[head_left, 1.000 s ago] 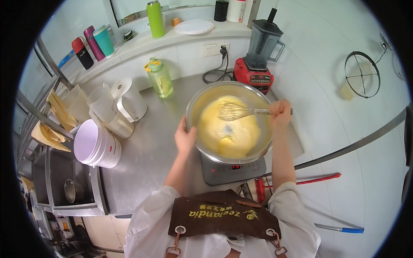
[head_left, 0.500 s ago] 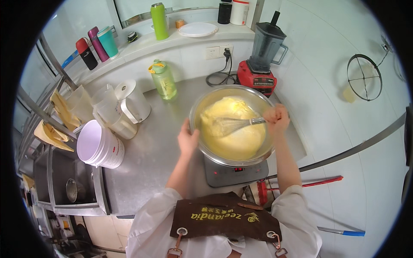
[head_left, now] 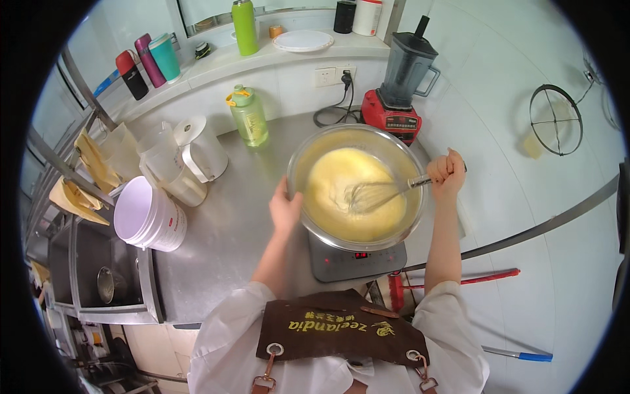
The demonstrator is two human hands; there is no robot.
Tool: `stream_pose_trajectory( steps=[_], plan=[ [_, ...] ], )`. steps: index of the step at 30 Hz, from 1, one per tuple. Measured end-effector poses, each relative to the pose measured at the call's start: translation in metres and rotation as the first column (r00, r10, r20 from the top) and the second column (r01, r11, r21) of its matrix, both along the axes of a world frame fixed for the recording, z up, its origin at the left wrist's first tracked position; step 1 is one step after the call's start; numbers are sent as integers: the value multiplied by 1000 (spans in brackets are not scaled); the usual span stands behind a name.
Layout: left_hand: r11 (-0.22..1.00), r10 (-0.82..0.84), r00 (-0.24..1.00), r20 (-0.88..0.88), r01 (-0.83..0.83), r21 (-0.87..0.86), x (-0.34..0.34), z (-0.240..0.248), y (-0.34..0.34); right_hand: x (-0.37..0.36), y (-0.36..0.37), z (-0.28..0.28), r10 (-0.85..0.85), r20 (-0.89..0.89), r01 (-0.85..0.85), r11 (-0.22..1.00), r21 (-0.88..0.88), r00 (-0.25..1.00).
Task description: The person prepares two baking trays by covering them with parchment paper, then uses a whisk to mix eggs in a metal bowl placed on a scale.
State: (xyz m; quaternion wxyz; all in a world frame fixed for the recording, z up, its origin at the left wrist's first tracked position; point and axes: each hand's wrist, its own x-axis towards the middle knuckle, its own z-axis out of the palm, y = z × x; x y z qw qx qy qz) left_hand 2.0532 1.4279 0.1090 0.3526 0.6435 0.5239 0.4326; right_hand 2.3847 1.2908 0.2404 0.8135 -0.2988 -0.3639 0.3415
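A wide stainless-steel bowl [head_left: 354,136] holds a pale yellow, creamy mixture [head_left: 338,167]. It sits over a black electric hot plate [head_left: 357,264] with a lit red display. My left hand [head_left: 286,209] steadies the bowl's left side, thumb at the rim and fingers behind the outer wall. In my right hand [head_left: 447,172], closed at the bowl's right edge, is the handle of a wire whisk [head_left: 379,194]. The whisk slants down to the left, its wire head dipping into the mixture and slightly blurred.
A red-based blender [head_left: 394,115] stands just behind the bowl. Leftward on the steel counter [head_left: 220,240] are a green water bottle [head_left: 249,118], pitchers [head_left: 201,151] and a lilac-white bucket [head_left: 147,217]. A sink [head_left: 108,266] lies far left; flasks and a white lid [head_left: 303,41] line the shelf.
My right hand has moved right and slightly up, carrying the whisk's head to the right and a little lower. The mixture's surface looks smoother and swirled. My left hand stays at the bowl.
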Motion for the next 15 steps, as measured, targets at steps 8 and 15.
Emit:
stream_pose_trajectory(
  steps=[8,15],
  plan=[
    [1000,7,1000,27,-6,-12,-1,-7,2,-34,10,-19,65,-60,-65,998,-10,996],
    [997,7,1000,11,-7,-79,0,15,-6,-27,2,-12,-217,-57,217,976,-1,975]
  ],
)
